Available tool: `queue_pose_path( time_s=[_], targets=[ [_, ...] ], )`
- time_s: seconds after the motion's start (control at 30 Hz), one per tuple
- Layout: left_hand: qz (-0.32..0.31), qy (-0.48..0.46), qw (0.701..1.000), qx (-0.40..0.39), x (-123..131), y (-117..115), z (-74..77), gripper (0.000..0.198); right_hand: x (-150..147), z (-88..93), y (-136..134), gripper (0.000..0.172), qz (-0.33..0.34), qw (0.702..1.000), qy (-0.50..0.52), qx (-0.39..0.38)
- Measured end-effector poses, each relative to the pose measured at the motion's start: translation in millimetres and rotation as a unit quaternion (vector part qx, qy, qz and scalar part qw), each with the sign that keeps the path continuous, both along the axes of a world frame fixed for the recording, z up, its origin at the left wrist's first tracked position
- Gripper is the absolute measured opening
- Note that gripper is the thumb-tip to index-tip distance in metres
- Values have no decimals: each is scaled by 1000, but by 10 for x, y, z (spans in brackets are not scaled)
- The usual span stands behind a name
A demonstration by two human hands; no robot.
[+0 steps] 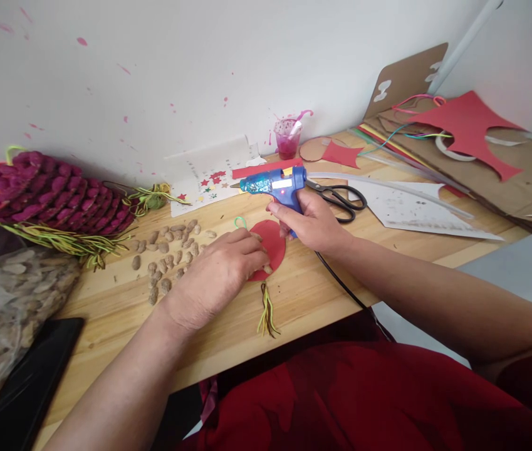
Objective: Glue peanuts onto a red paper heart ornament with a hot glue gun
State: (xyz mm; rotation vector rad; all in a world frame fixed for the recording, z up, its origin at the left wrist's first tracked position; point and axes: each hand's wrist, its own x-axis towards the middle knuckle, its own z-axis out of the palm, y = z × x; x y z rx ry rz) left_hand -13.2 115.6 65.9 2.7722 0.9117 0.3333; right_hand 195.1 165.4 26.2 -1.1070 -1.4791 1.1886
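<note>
My right hand (317, 222) is wrapped round the handle of a blue hot glue gun (270, 181), whose nozzle points left above the table. A red cardboard disc (275, 241) lies under my left hand (230, 260). The left fingers are curled down onto the disc, and a peanut (267, 269) shows at the fingertips; part of the disc is hidden by the hand. A green loop (240, 222) sticks out from the disc's far side, and a yellow-green and brown yarn tassel (268, 313) hangs off its near side. Several loose peanuts (166, 260) lie left of my left hand.
Black-handled scissors (345, 203) lie behind my right hand. A cup of pink paint (287, 139) stands by the wall near a sheet of star stickers (209, 188). At left are a magenta peanut-covered ornament (44, 194), a bag of peanuts (12, 307) and a black phone-like slab (31, 382). Red cardboard scraps (475, 125) lie right.
</note>
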Motion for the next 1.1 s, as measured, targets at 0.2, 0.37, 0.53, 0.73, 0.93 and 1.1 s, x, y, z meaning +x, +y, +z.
queue_pose_path(
  time_s=[0.2, 0.37, 0.53, 0.73, 0.93, 1.1],
  targets=[
    [2, 23, 999, 23, 13, -15, -14, 19, 17, 102, -32, 25, 5, 999, 35, -32],
    [-2, 60, 998, 30, 34, -29, 10, 14, 74, 169, 3, 29, 18, 987, 121, -100],
    [12, 23, 1000, 9, 13, -1, -24, 15, 80, 235, -13, 30, 6, 986, 154, -69],
    [119, -245, 952, -137, -152, 122, -53, 9, 107, 303, -67, 35, 9, 985, 172, -7],
    [227, -494, 749, -378, -266, 207, 38, 24, 141, 303, -156, 31, 28, 986, 162, 37],
    [230, -582, 608, -489, -264, 239, 29, 38, 149, 304, -209, 18, 50, 981, 132, 130]
  ],
)
